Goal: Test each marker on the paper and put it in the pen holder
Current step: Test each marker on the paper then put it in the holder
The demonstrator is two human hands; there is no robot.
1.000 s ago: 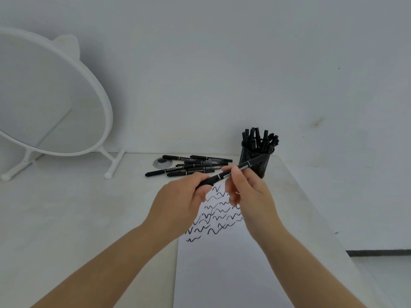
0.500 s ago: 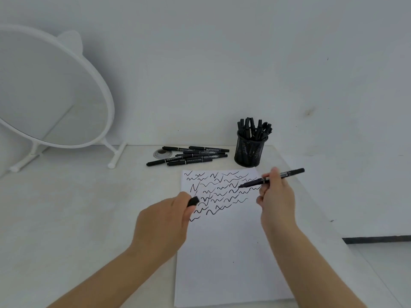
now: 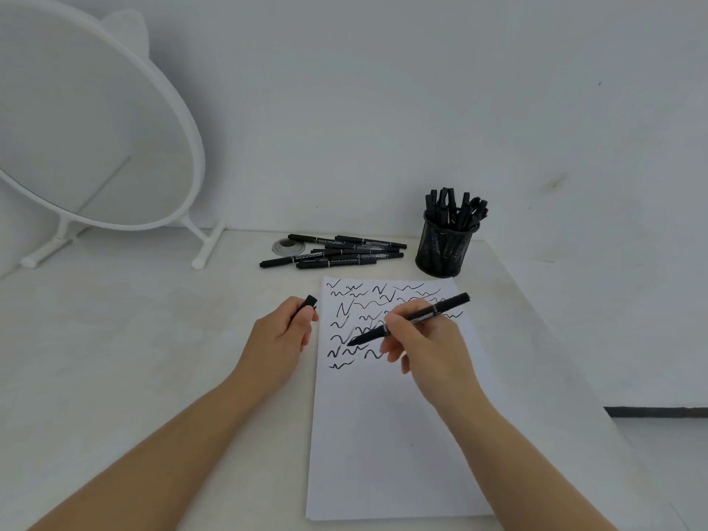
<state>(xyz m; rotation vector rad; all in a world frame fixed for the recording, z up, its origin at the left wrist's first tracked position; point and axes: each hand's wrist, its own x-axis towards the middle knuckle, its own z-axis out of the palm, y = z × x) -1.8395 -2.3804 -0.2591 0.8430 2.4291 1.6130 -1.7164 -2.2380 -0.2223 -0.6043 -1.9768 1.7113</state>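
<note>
I see two bare forearms reaching over a white table (image 3: 115, 358). The right hand (image 3: 429, 346) grips a black marker (image 3: 412, 319) in a writing hold, fingers curled around its barrel; the marker slants up and away to the right of the hand, and its uncapped tip meets the paper (image 3: 390, 435) just left of the fingertips, among rows of black squiggles. The paper lies flat under this hand and runs back along the forearm toward me.

The left hand (image 3: 277, 346) rests just left of the paper's edge, its fingers curled around the black cap (image 3: 309, 302), whose end pokes out above the knuckles.

Beyond the right hand, near the paper's far right corner, stands a black mesh pen holder (image 3: 444, 249) crowded with upright markers. Beyond the left hand, a loose pile of markers (image 3: 333, 251) lies on the table, partly over a small round metal disc (image 3: 288, 247). Far off to the left of the left hand stands a round white mirror (image 3: 88, 120).
</note>
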